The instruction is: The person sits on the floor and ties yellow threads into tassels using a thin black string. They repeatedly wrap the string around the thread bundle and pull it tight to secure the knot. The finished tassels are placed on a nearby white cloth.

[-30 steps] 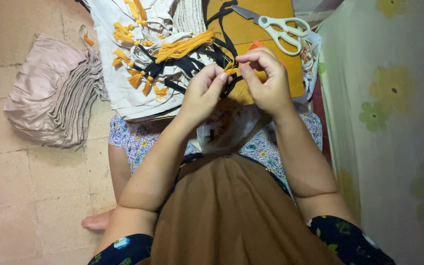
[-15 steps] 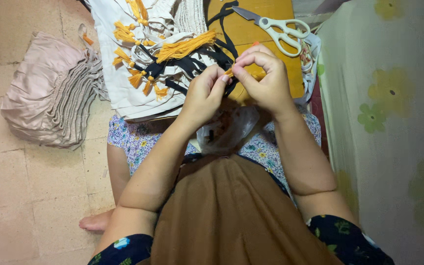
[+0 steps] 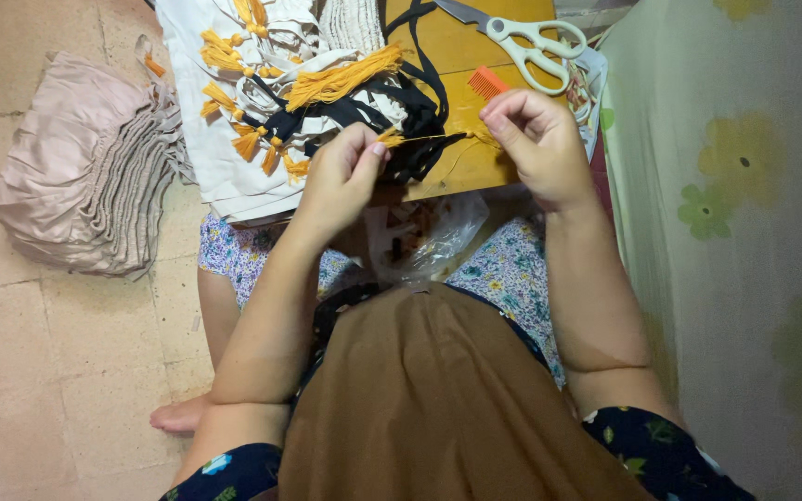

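Both hands hover over the near edge of the wooden board, which we take as our landmark: our left hand at its near left corner and our right hand toward its near right, each pinching one end of an orange thread drawn taut between them, its long axis running left to right across the board with neither hand clearly nearer its middle. Left of the board lie the pale folded cloth stack and the white fabric with orange tassels; across the board run black straps, at its far edge rest white-handled scissors, and just beyond our right hand sits a small orange comb.
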